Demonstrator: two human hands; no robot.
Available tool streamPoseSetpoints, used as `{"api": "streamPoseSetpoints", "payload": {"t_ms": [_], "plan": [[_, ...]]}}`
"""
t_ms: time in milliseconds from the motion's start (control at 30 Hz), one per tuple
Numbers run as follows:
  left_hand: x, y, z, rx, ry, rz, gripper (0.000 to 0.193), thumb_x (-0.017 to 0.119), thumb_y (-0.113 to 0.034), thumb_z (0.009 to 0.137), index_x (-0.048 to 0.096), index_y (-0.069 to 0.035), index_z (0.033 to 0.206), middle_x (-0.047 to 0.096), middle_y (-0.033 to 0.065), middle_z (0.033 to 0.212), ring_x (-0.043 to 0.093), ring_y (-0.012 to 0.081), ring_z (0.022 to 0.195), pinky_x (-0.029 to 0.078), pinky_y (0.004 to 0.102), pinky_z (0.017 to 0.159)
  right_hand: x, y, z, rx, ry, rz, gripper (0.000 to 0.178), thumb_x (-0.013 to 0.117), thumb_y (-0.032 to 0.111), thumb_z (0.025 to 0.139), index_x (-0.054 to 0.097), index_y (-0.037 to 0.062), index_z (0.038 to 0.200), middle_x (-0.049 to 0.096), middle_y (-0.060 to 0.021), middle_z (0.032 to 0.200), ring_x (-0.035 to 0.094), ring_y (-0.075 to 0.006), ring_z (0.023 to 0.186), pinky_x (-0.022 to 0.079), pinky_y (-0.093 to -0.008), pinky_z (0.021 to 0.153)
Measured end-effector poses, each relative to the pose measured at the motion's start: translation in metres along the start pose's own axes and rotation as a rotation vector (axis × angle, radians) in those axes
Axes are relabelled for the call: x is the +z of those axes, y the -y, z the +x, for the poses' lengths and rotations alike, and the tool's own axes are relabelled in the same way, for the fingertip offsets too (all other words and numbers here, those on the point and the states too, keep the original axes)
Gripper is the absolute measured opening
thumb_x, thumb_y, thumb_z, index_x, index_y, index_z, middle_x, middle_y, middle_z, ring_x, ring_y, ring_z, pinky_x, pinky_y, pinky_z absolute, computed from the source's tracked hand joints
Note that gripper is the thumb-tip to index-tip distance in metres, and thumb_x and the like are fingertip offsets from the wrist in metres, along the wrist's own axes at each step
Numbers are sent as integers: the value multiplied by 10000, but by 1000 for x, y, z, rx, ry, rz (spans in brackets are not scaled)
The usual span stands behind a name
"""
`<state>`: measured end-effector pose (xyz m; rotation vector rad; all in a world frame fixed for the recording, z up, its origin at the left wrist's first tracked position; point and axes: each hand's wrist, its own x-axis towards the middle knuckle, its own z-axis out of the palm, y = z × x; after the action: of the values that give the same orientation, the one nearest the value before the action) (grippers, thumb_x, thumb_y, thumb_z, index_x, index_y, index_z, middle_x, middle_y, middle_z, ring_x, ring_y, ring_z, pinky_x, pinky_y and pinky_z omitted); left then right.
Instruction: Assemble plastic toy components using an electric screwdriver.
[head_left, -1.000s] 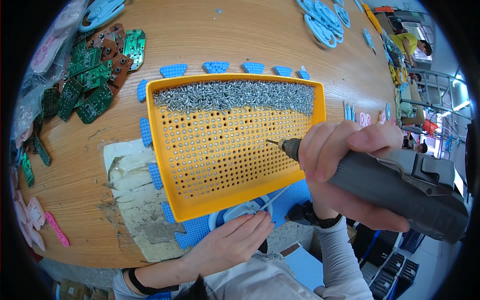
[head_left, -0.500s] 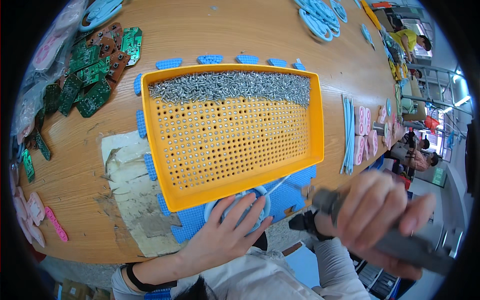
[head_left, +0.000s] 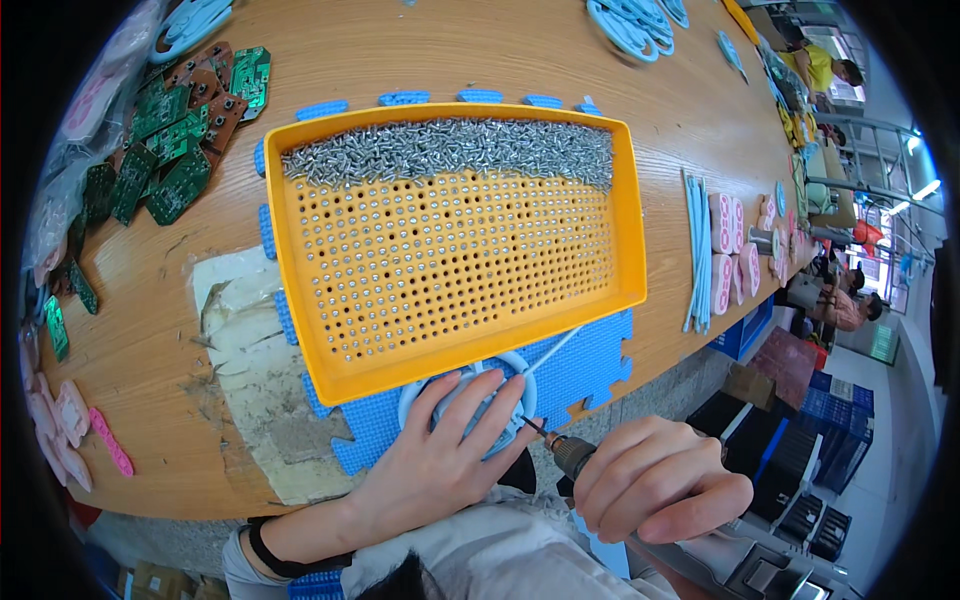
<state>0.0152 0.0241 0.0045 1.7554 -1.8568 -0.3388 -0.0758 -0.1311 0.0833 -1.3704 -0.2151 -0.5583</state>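
My left hand [head_left: 440, 450] lies with bent, spread fingers over a light-blue round plastic housing [head_left: 527, 377], holding it against the blue foam mat [head_left: 590, 350]. The fingers and the tray's front edge hide part of the housing. My right hand [head_left: 650, 480] is closed around a power screwdriver [head_left: 572, 453] with a dark knurled nose. Its thin bit points left and reaches the housing's right side, near my left fingertips; whether it touches a screw is too small to tell. Just beyond stands a yellow screw tray [head_left: 460, 360] with screws in many of its holes and loose screws [head_left: 450, 150] along the far side.
Green and brown circuit boards [head_left: 170, 130] lie in a pile at the left. Pink plastic parts [head_left: 70, 420] rest at the near left. Light-blue strips [head_left: 697, 250] and pink-white pieces [head_left: 735, 250] are at the right, and more light-blue rings [head_left: 630, 30] at the far side.
My right hand has brought the screwdriver left and down, from the right of the tray to the housing's edge. My left hand remains on the housing; the view has shifted slightly.
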Motion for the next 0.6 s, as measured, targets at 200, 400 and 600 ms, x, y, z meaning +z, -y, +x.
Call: {"api": "streamPoseSetpoints", "payload": {"t_ms": [200, 400, 600], "plan": [[2, -1, -1, -18, -32, 1, 316, 558, -211, 835, 665, -174, 1130, 493, 133, 1316, 434, 291, 1221, 365, 462, 1000, -3, -1, 2, 12, 155, -39, 141, 565, -9, 871, 449, -60, 932, 579, -200, 655, 574, -279, 515, 496, -379, 459], [4, -1, -1, -22, -52, -19, 321, 554, -221, 827, 662, -134, 1117, 510, 140, 1296, 453, 284, 1232, 352, 457, 1018, -15, 4, 8, 100, 320, -56, 155, 535, 20, 908, 397, -20, 966, 625, -227, 712, 635, -307, 583, 542, -394, 500], [3, -2, 1, -24, -52, -26, 310, 560, -216, 830, 663, -129, 1109, 517, 137, 1286, 456, 281, 1227, 351, 457, 1020, -7, 7, 6, 79, 254, -122, 144, 532, 7, 897, 404, -23, 955, 621, -223, 687, 626, -301, 550, 535, -387, 471]]}}
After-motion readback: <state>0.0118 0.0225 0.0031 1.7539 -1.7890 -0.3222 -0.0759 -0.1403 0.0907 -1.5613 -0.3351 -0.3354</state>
